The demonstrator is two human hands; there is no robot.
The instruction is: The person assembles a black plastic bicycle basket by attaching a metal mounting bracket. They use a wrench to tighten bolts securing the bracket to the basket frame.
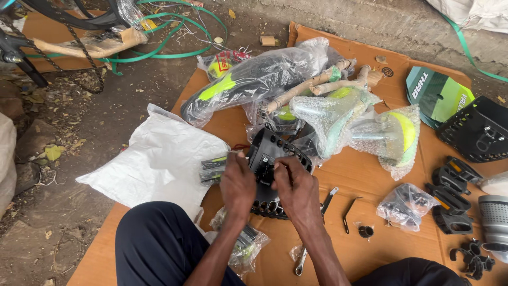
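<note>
Left hand (pixel 237 182): grip pinched on the top edge of the black slotted plastic basket (pixel 275 153), steadying it upright.
Right hand (pixel 296 188): fingers pressed together at the basket's centre fitting.
Basket: on the cardboard sheet (pixel 365 169), centre near.
Spanner (pixel 301 262): thin metal, near right.

An outdoor bicycle-assembly spot: wrapped bike parts (pixel 254 85), pedals (pixel 450 198) and spanners (pixel 301 262) spread on cardboard (pixel 370 169) over bare dirt.
</note>
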